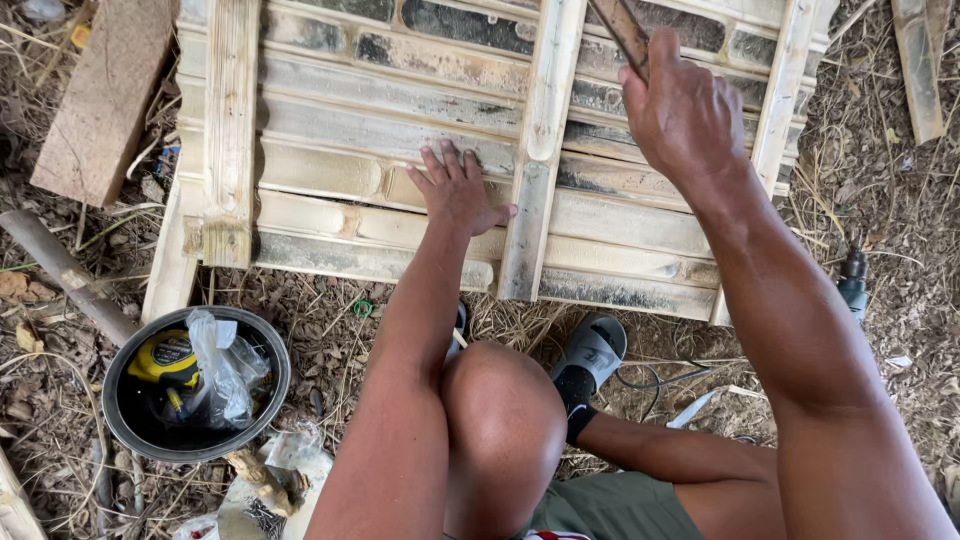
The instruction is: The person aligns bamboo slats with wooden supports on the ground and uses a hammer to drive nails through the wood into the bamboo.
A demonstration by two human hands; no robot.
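**Ana:** Dry straw and dirt cover the ground all round. What lies on it?

**Ben:** A bamboo panel point(400, 140) fills the upper part of the view: split slats lying across, with upright battens fixed over them. The person crouches at its 6 o'clock edge, knee up, sandal point(592, 352) just below the panel.

**Ana:** And the hands?

**Ben:** The left hand point(455, 190) lies flat on a slat near the middle, fingers spread, thumb toward the centre batten point(540, 150) at 3 o'clock. The right hand point(685, 115) is closed round a dark handle point(625, 35) that runs off toward 12 o'clock; what it ends in is out of view.

**Ana:** How would the panel handle?

**Ben:** Stiff and fairly light for its size, I'd judge, but rough, with splintery edges. Holding it by a batten or pressing flat on a slat, as the left hand does, looks safest.

**Ana:** Anything else nearby?

**Ben:** At 8 o'clock from the left hand, a black bowl point(270, 350) holds a yellow tape measure point(165, 360) and a clear plastic bag point(222, 375). A plank point(105, 95) lies at 10 o'clock, and a drill point(853, 280) at 4 o'clock from the right hand.
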